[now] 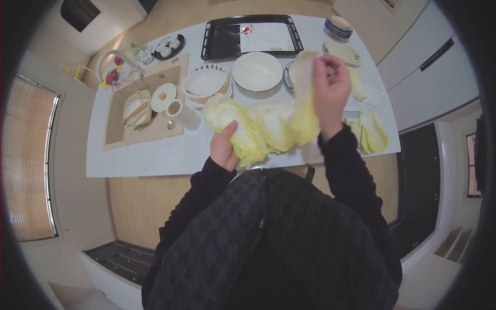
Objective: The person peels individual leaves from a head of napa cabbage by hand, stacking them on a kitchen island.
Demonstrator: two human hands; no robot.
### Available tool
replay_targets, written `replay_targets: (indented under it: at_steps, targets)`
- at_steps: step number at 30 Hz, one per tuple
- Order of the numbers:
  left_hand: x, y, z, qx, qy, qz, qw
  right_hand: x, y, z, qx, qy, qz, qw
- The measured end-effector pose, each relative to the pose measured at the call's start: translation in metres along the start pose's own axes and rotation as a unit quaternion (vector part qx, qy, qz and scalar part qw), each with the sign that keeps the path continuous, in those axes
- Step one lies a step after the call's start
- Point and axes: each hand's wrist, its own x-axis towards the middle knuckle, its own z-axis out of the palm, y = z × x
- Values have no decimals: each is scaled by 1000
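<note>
Near the counter's front edge my left hand [224, 148] holds a yellow-green cabbage piece [238, 129], thumb on top. Beside it, to the right, is another cabbage piece [275, 123], pale with frilly lower edges. My right hand [331, 85] is raised higher, its fingers pinched on a long cabbage leaf [306, 111] that hangs down, slightly blurred. Further right, cut cabbage leaves [373, 133] lie near the front right of the counter, partly on a flat board mostly hidden by my right wrist.
A white bowl [257, 72] stands mid-counter, with stacked plates [204, 83] on its left. Behind is a black tray [221, 41] holding a white board [268, 39]. At left are a sink [170, 77], faucet [116, 54] and white cylinder [185, 115]. Stacked bowls [338, 28] stand back right.
</note>
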Motion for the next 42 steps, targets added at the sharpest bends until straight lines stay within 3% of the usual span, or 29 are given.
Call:
replay_targets:
  at_steps: [3,5,11,21,24,30,33,36,39,42]
  targets:
    - [-4,8,-4,-4,5,0,1000,24,35,-28,-45,-19,71,996]
    - [-2,12,-12,-17,14,6,1000,23,76,-45,-165,-100,82,978]
    - [-10,22,-16,-26,46,26,998,-22,161,-59,-319,-241,162,902]
    - [-14,24,-29,-36,57,25,997,-31,168,-56,-508,-386,147,756]
    - [-18,25,-25,-38,65,18,997,-37,185,-55,-493,-400,162,755]
    - [-21,26,-24,-9,38,41,998,-33,180,-52,-381,-358,160,837]
    - [-21,24,-21,0,27,47,999,-34,181,-51,-402,-376,139,823]
    - [-23,24,-12,-33,23,45,998,-31,169,-44,-469,-404,117,776]
    - [-21,24,-10,-62,-26,40,997,-24,122,-24,-443,-373,97,810]
    - [-17,18,-3,-89,-53,46,994,-28,59,6,-279,-346,100,890]
